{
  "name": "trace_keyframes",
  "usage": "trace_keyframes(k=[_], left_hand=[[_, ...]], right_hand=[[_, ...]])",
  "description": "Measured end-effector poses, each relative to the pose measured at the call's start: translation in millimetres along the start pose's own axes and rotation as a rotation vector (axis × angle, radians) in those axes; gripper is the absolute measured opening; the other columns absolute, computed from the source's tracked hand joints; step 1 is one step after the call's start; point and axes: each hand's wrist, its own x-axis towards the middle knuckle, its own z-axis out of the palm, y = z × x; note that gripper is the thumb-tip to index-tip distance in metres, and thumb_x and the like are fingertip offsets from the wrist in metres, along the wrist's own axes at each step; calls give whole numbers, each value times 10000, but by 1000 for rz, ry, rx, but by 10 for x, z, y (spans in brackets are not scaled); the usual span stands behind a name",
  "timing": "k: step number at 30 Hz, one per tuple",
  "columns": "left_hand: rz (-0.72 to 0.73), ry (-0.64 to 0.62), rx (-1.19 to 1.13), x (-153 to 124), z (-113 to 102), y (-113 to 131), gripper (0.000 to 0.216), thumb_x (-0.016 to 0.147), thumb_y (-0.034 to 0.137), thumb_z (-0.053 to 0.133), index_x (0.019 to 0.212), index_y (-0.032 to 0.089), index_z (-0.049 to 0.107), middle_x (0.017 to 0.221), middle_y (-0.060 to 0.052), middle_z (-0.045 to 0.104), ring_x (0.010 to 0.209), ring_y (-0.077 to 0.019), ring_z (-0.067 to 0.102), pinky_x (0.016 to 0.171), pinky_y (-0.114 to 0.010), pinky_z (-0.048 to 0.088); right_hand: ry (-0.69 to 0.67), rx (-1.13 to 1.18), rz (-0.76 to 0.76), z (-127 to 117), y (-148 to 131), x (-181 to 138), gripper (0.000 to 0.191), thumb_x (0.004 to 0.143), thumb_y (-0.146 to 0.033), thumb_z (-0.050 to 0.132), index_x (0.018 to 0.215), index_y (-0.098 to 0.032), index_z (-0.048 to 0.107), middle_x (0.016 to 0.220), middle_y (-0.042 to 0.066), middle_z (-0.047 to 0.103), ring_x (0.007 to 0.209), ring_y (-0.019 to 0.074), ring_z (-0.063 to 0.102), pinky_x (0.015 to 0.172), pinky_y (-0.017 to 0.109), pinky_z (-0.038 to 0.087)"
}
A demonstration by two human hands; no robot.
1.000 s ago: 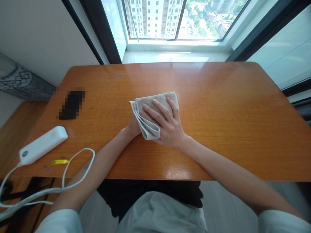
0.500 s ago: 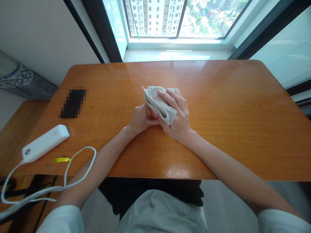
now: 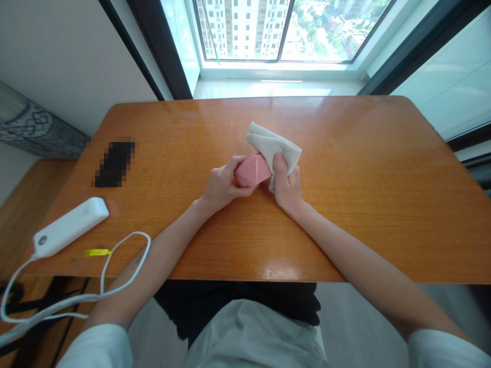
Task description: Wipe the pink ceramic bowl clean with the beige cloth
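Note:
A small pink rounded object [image 3: 252, 170] rests on the orange wooden table [image 3: 364, 168] near its middle. My left hand [image 3: 222, 185] is closed around the pink object's left end. A folded beige cloth [image 3: 273, 145] is bunched in my right hand [image 3: 286, 185], whose thumb presses it against the pink object's right side. Both forearms lie across the table's near edge.
A white power strip [image 3: 68, 226] lies at the table's left front corner, its white cable [image 3: 115, 276] looping off the edge beside a yellow tag [image 3: 95, 252]. A blurred dark object [image 3: 114, 163] sits at the left. A window sill [image 3: 268, 88] runs behind the table.
The cloth lay flat under my right hand over the object; it has been lifted and drawn to the right, uncovering the pink object, which my left hand now grips in plain sight.

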Motion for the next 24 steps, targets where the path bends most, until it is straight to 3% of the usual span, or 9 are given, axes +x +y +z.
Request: trace_keyframes(k=[4, 10, 21, 24], left_hand=[[-6, 28, 3, -16, 1, -21, 654, 782, 310, 982, 1367, 237, 700, 1110, -10, 844, 845, -134, 757, 782, -212, 558], [-10, 29, -5, -24, -2, -20, 657, 760, 273, 996, 1347, 251, 702, 1070, 16, 833, 798, -111, 727, 755, -189, 537], [-57, -15, -11, -27, -17, -26, 636, 790, 324, 942, 1370, 250, 692, 1122, -9, 836, 847, -142, 743, 783, -224, 553], [-36, -8, -24, -28, -26, -28, 631, 801, 313, 933, 1377, 243, 687, 1109, -4, 831, 845, -139, 740, 780, -226, 553]], right_hand=[[28, 172, 152, 14, 60, 51, 628, 1040, -821, 564, 1052, -242, 809, 1003, 32, 824, 1013, 238, 752, 986, 399, 596], [25, 200, 239, -3, 80, 117, 645, 1019, -835, 583, 1028, -234, 815, 949, 26, 786, 949, 220, 712, 944, 364, 585], [35, 117, 209, -5, 101, 57, 665, 1063, -816, 514, 1085, -225, 817, 936, 34, 798, 925, 237, 727, 937, 418, 601], [19, -37, 12, -20, 50, 5, 600, 1128, -712, 465, 1162, -225, 814, 1079, 79, 847, 1078, 287, 784, 1047, 499, 624]])
